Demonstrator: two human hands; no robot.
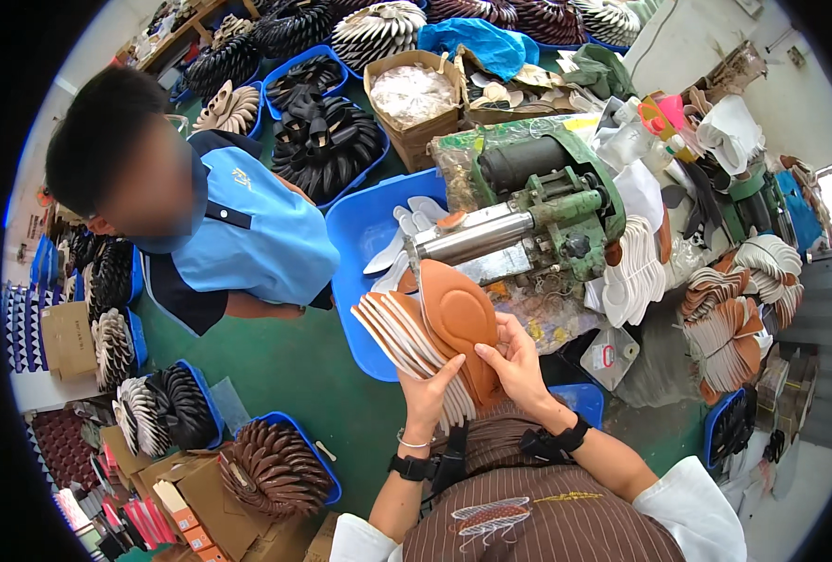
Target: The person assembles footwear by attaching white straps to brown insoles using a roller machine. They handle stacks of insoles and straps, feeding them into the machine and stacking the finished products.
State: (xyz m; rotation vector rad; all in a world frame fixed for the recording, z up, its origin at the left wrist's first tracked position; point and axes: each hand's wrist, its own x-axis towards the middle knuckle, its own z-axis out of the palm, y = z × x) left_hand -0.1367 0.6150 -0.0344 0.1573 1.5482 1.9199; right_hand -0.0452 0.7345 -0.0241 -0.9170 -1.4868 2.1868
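Insole blanks (416, 342), a fanned stack of thin tan-and-white shoe-sole shapes, are being held up in front of the chest, just below a green roller machine (538, 211). The stack is being grasped from beneath by the left hand (427, 393), whose grip is being kept closed around the lower ends of the pieces. The topmost brown insole (460, 318), with an oval impression pressed into its face, is being pinched at its lower edge by the right hand (514, 361), fingers curled on it.

Judging from this, a single piece is being separated from the fan, so the step in hand appears to be picking off the top insole. The next move would call for the top piece being slid free without the rest of the fan being disturbed, and for it being lined up squarely with the steel roller (472, 234) just above.

A blue tub (360, 281) is being partly covered by the stack, with a few white pieces lying in it. A person in a blue shirt (247, 234) is being seen at the left, bent over. How many pieces are being held cannot be told, since the lower ends are being hidden by the palms. The machine's feed opening is hard to make out, and the table under it is being buried by clutter.
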